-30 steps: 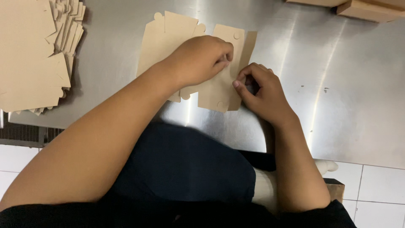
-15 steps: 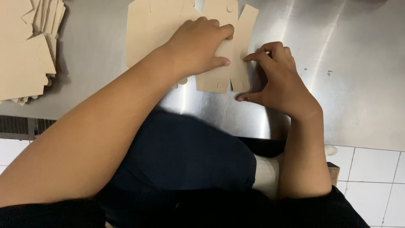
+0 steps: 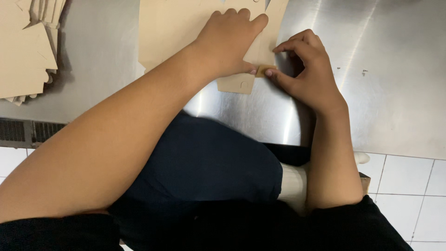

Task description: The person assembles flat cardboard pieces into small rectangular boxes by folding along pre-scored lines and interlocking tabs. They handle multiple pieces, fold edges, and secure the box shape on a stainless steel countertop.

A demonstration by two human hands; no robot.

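A: Cardboard everywhere. Far left of the flat carton blank (image 3: 186, 32), a stack of cardboard blanks (image 3: 25, 51) on the steel tabletop (image 3: 371, 93).

B: Left hand (image 3: 227, 44)?

A: Pressed flat, palm down, on the blank's right part, fingers (image 3: 241, 16) together and stretched out, pinning it to the tabletop. Nothing gripped, just weight on it.

B: Right hand (image 3: 306, 69)?

A: Just right of the blank's edge. Thumb and index finger pinch a small tab (image 3: 265, 70) at the lower right corner; other fingers curled, narrow.

B: Handling?

A: Judging by looks: light, thin, stiff along panels, bends at creases, slides easily on steel. Best held at edges or tabs, one palm holding it down.

B: Anything else?

A: White floor tiles (image 3: 418, 181) below the tabletop edge, dark trousers (image 3: 204, 167) under the blank.
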